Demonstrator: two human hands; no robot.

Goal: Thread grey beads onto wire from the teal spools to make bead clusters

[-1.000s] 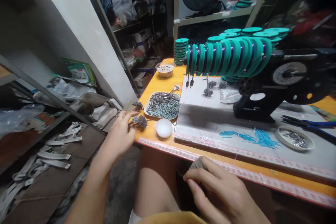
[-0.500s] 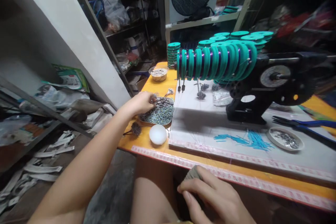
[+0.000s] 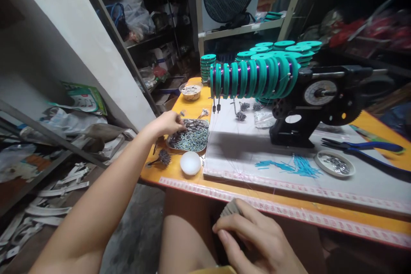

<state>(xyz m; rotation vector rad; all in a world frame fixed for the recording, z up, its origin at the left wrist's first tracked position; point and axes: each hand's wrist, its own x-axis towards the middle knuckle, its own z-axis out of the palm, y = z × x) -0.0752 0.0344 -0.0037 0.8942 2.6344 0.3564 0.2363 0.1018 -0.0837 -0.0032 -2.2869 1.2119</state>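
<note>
My left hand (image 3: 171, 123) reaches over the left edge of a tray (image 3: 205, 147) heaped with small metallic and bluish pieces (image 3: 192, 138). Its fingers are pressed together at the pieces; what they hold, if anything, is too small to make out. Below the table's front edge, my right hand (image 3: 252, 235) is closed in a pinch, with a grey ribbed thing (image 3: 231, 208) beside its index finger. A white dome-shaped object (image 3: 190, 163) stands in front of the tray, and a dark bristly bundle (image 3: 163, 158) lies to its left.
A black machine (image 3: 295, 111) carries a row of green spools (image 3: 253, 78). On the grey board (image 3: 231, 145) are blue strips (image 3: 302, 167), a white dish of metal bits (image 3: 335, 165) and blue-handled pliers (image 3: 369, 147). A round tub (image 3: 190, 91) sits behind the tray.
The view has shifted slightly, so the machine and board appear further left. My left hand has drawn back a little toward the tray's left edge. My right hand stays pinched.
</note>
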